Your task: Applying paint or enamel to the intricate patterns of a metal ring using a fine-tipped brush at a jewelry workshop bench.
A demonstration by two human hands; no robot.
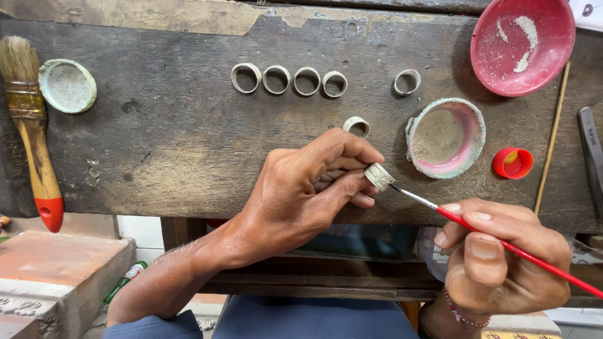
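left hand (308,188) has a pinch grip on a ring (379,176); right hand (496,251) grip's closed on a red brush (502,245), tip touching the ring.

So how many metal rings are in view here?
7: four in a row, one further right, one below, one in the left hand. The hands may hide others.

Soft, even daylight fills the view, bright enough to show the grain of the dark wooden table (176,144) without glare. Shadows are faint and short, lying just below the rings and bowls on the table. Focus is sharp throughout, with slight wide-angle bending toward the table's far corners.
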